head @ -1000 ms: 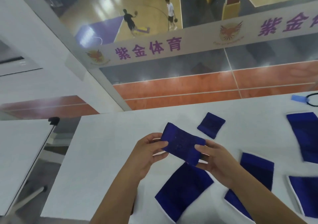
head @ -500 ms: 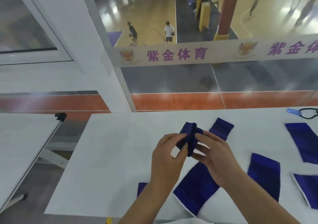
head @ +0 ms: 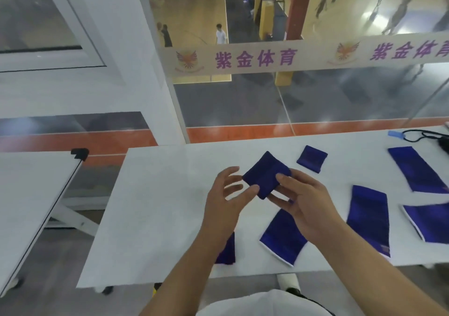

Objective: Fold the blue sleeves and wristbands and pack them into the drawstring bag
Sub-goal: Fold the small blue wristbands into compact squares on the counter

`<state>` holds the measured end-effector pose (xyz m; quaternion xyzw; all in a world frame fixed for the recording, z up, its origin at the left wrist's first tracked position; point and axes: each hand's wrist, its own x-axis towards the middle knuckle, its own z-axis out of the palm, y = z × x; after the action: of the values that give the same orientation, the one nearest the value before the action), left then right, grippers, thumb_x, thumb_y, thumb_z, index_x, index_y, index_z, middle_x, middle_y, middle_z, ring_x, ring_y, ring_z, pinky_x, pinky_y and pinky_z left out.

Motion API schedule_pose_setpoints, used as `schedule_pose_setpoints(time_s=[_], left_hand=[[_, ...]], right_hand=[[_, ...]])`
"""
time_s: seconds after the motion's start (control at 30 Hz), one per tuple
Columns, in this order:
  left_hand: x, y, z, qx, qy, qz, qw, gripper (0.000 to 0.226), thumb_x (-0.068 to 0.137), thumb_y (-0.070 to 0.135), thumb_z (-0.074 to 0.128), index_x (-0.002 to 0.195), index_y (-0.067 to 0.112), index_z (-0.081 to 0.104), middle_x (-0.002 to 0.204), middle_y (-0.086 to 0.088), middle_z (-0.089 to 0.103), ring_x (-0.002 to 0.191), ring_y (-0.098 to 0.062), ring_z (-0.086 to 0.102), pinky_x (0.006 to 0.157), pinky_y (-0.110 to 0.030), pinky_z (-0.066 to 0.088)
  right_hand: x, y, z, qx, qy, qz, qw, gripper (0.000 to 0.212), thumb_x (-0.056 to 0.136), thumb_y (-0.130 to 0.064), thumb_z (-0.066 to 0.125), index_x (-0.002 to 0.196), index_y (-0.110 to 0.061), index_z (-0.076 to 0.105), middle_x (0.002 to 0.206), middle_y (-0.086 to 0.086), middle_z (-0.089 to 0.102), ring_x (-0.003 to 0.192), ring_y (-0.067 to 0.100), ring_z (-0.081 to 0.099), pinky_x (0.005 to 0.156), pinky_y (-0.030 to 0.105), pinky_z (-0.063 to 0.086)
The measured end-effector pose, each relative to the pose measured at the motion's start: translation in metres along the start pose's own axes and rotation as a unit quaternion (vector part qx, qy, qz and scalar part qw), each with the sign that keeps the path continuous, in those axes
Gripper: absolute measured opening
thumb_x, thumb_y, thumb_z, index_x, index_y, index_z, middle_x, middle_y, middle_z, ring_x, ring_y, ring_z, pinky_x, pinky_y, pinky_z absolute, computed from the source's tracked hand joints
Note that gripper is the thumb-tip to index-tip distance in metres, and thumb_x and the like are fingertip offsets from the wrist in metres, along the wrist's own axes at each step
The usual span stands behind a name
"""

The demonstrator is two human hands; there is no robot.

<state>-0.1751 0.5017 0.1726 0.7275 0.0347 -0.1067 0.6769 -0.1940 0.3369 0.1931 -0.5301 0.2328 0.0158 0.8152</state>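
My right hand [head: 303,206] pinches a folded blue wristband [head: 263,173] above the white table [head: 150,206], thumb on top and fingers underneath. Beside the band's left corner my left hand [head: 226,199] spreads its fingers, thumb tip touching the fabric's near edge. A second folded wristband [head: 311,157] lies farther back. Flat blue sleeves lie on the table: one under my right hand [head: 283,238], one to its right [head: 368,218], one at the far right [head: 416,171], one at the right edge [head: 430,223]. A blue piece [head: 227,252] shows under my left forearm. The drawstring bag's black cord [head: 418,137] lies at the back right.
A small light-blue tag [head: 394,134] sits near the cord. A second white table [head: 29,199] stands to the left across a gap. Glass with a banner runs behind the table's far edge.
The wristband went from stretched between both hands to bunched up, and is now a flat folded square. My left hand has let go and spread its fingers; the right still pinches it.
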Motion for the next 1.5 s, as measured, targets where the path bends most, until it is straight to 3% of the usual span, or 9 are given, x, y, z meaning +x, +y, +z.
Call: schedule_pose_setpoints(time_s=[0.07, 0.33, 0.6, 0.73, 0.9, 1.07, 1.2, 1.33, 1.5], left_hand=[[-0.001, -0.004, -0.012, -0.097, -0.058, -0.082, 0.99, 0.047, 0.082, 0.035, 0.079, 0.125, 0.031, 0.059, 0.117, 0.009, 0.071, 0.105, -0.012, 0.07, 0.088, -0.026, 0.057], [-0.002, -0.028, -0.072, -0.092, -0.089, -0.067, 0.99, 0.028, 0.096, 0.012, 0.062, 0.123, 0.014, 0.068, 0.116, -0.005, 0.075, 0.109, -0.023, 0.07, 0.092, -0.034, 0.057], [-0.003, -0.046, -0.092, -0.031, -0.109, -0.101, 0.988, 0.025, 0.096, 0.016, 0.065, 0.12, 0.016, 0.07, 0.11, -0.006, 0.076, 0.103, -0.024, 0.072, 0.089, -0.037, 0.059], [-0.011, -0.061, -0.087, -0.025, -0.11, -0.123, 0.986, 0.027, 0.091, 0.017, 0.07, 0.118, 0.018, 0.069, 0.109, -0.002, 0.076, 0.103, -0.021, 0.072, 0.088, -0.035, 0.06], [-0.014, -0.08, -0.082, 0.014, -0.128, -0.147, 0.981, 0.035, 0.086, 0.01, 0.076, 0.115, 0.026, 0.067, 0.107, -0.002, 0.075, 0.097, -0.018, 0.073, 0.079, -0.029, 0.06], [-0.017, -0.102, -0.075, -0.045, -0.057, -0.219, 0.973, 0.031, 0.09, -0.002, 0.067, 0.114, 0.017, 0.065, 0.112, -0.013, 0.069, 0.091, -0.025, 0.074, 0.069, -0.027, 0.06], [-0.033, -0.131, -0.071, -0.09, -0.037, -0.291, 0.952, 0.045, 0.088, -0.006, 0.067, 0.121, 0.024, 0.059, 0.117, -0.014, 0.065, 0.096, -0.025, 0.072, 0.07, -0.029, 0.06], [-0.043, -0.153, -0.067, -0.068, -0.065, -0.325, 0.941, 0.043, 0.087, 0.004, 0.074, 0.124, 0.02, 0.06, 0.117, -0.012, 0.068, 0.099, -0.024, 0.072, 0.075, -0.028, 0.06], [-0.025, -0.16, -0.069, -0.044, 0.02, -0.299, 0.953, 0.016, 0.094, 0.012, 0.067, 0.109, 0.014, 0.07, 0.108, -0.007, 0.075, 0.096, -0.021, 0.073, 0.07, -0.025, 0.06]], right_hand=[[-0.006, 0.008, 0.008, 0.004, -0.017, 0.004, 1.0, 0.025, 0.094, -0.005, 0.062, 0.118, -0.003, 0.064, 0.112, 0.013, 0.075, 0.104, 0.03, 0.072, 0.095, 0.048, 0.055], [-0.003, 0.037, 0.025, -0.169, -0.103, 0.049, 0.979, 0.029, 0.081, -0.014, 0.077, 0.109, -0.013, 0.07, 0.105, 0.007, 0.077, 0.102, 0.026, 0.072, 0.096, 0.05, 0.055], [0.016, 0.052, 0.035, -0.369, -0.164, 0.024, 0.914, 0.01, 0.09, -0.009, 0.069, 0.096, -0.016, 0.075, 0.09, -0.001, 0.078, 0.084, 0.012, 0.073, 0.063, 0.016, 0.056], [0.023, 0.064, 0.031, -0.359, -0.158, 0.041, 0.919, 0.012, 0.09, -0.004, 0.068, 0.095, -0.012, 0.076, 0.089, 0.007, 0.078, 0.082, 0.017, 0.074, 0.065, 0.02, 0.057], [0.034, 0.077, 0.03, -0.473, -0.249, 0.089, 0.841, 0.011, 0.091, -0.012, 0.068, 0.094, -0.019, 0.075, 0.092, 0.002, 0.076, 0.087, 0.018, 0.073, 0.074, 0.029, 0.061], [0.036, 0.11, 0.016, -0.334, -0.128, 0.19, 0.914, 0.027, 0.083, -0.017, 0.08, 0.107, -0.016, 0.067, 0.101, 0.012, 0.073, 0.092, 0.025, 0.073, 0.077, 0.042, 0.063], [0.021, 0.144, -0.004, -0.232, -0.089, 0.295, 0.923, 0.03, 0.085, -0.01, 0.077, 0.112, -0.015, 0.065, 0.104, 0.012, 0.075, 0.09, 0.026, 0.076, 0.077, 0.044, 0.063], [0.015, 0.165, -0.017, -0.219, -0.066, 0.289, 0.93, 0.025, 0.087, -0.007, 0.074, 0.111, -0.011, 0.066, 0.104, 0.012, 0.076, 0.088, 0.024, 0.076, 0.073, 0.036, 0.062], [0.038, 0.167, -0.009, -0.215, -0.055, 0.261, 0.939, 0.028, 0.084, -0.003, 0.075, 0.11, -0.009, 0.066, 0.107, 0.014, 0.072, 0.091, 0.026, 0.074, 0.066, 0.03, 0.061]])
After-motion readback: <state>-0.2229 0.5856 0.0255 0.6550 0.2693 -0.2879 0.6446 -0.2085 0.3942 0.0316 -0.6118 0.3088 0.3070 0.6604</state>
